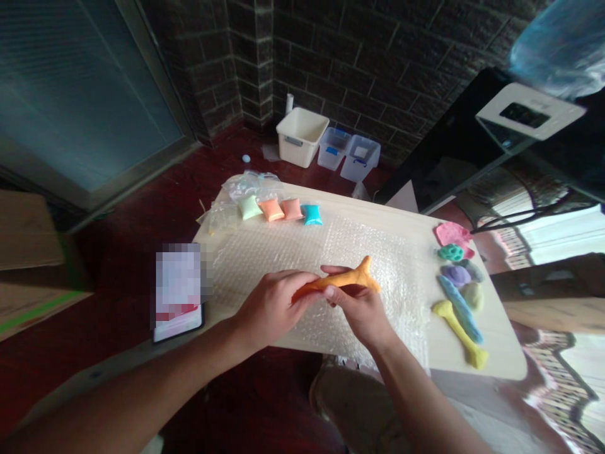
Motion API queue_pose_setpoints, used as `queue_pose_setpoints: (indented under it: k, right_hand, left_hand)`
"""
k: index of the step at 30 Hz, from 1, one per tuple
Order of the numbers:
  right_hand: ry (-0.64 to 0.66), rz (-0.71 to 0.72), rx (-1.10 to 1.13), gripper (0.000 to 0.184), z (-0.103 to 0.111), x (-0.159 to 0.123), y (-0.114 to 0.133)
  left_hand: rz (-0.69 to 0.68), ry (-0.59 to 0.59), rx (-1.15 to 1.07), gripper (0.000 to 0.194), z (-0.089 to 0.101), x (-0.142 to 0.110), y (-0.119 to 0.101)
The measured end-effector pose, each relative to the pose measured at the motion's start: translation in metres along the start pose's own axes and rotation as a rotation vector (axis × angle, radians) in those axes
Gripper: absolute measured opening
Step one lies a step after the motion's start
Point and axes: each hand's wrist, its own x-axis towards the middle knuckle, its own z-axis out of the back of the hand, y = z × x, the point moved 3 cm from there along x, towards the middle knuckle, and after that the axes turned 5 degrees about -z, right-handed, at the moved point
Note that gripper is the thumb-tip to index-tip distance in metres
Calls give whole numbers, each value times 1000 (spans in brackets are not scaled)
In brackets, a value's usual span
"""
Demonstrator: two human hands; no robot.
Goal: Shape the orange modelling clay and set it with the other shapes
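An orange piece of modelling clay (350,276), long with a forked right end, is held in the air above the bubble wrap. My left hand (278,299) is closed around its left end, which the fingers partly hide. With thumb and fingers, my right hand (362,309) grips it near the middle, below the fork. Under both hands a sheet of bubble wrap (378,252) covers the middle of the pale table (406,221).
Sealed clay packets (292,209) lie along the far edge by clear plastic bags (253,185). At the right are a yellow bone-shaped clay piece (460,334), a blue clay stick (460,308) and several other shapes. A phone or tablet (178,293) stands left; bins (302,139) sit beyond.
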Motion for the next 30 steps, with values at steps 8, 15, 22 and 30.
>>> queue_pose_setpoints:
  k: [8,15,22,30]
  right_hand:
    - [25,-37,25,30,3,1,-4]
    - [28,-70,10,37,4,3,-5]
    - [44,-30,2,32,6,2,-3]
    - [60,-49,-47,31,6,1,-4]
  left_hand:
    - [21,57,-32,13,-2,-2,1]
    - [76,82,-87,16,-2,-2,2]
    - [93,46,-95,13,-1,0,2]
    - [138,61,-111,18,1,1,1]
